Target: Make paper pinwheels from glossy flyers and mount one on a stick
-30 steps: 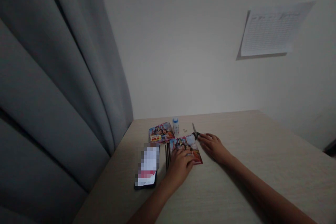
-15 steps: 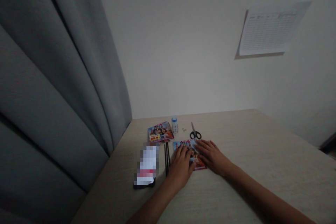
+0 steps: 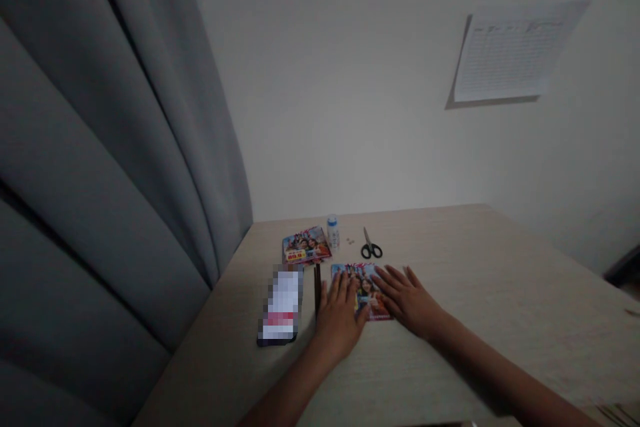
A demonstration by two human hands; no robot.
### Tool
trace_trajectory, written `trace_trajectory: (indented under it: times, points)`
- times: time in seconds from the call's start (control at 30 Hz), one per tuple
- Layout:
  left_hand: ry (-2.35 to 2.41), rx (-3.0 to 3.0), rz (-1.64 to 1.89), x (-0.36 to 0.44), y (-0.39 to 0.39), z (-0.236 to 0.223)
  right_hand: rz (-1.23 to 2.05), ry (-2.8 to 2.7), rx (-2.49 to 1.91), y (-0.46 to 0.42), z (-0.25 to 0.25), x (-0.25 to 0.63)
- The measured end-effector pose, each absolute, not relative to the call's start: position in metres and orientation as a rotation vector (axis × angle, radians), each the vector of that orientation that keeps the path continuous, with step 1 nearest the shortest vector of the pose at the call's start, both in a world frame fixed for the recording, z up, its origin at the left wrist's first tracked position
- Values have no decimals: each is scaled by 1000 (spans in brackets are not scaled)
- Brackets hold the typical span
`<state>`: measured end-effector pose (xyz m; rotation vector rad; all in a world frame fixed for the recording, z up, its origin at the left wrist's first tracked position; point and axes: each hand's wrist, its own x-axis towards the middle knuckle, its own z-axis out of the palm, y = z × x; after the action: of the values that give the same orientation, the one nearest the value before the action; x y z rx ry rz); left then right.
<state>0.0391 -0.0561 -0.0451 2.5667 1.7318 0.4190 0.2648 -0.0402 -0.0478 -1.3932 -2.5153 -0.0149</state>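
Note:
A colourful printed leaflet (image 3: 369, 288) lies flat on the table in front of me. My left hand (image 3: 341, 310) rests on its left part, fingers spread and pointing away. On its right edge lies my right hand (image 3: 407, 299), likewise flat with fingers apart. Dark thin sticks (image 3: 317, 287) lie just left of my left hand, which partly hides them. Beyond the leaflet are black-handled scissors (image 3: 371, 250), blades pointing away.
A phone (image 3: 280, 310) with a blurred screen lies at the left. Behind it are a stack of similar leaflets (image 3: 306, 245), a small blue-capped bottle (image 3: 333, 232) and tiny pale bits (image 3: 351, 241). A grey curtain (image 3: 165, 147) hangs along the table's left side.
My view has shifted slightly, so the table things appear a little higher. Both hands stay on the leaflet; the fingers of my left hand are a little more spread.

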Motion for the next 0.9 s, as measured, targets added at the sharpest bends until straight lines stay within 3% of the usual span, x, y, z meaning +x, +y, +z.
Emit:
trace_trajectory:
  times: [0.23, 0.47, 0.9]
  points:
    - [1694, 2568, 398, 28, -66, -34, 1, -2532, -1341, -45, -46, 279]
    - [1655, 2478, 622, 35, -54, -21, 47, -2439, -1343, -34, -40, 266]
    - [1692, 2621, 537, 49, -43, -49, -72, -2465, -1310, -33, -57, 237]
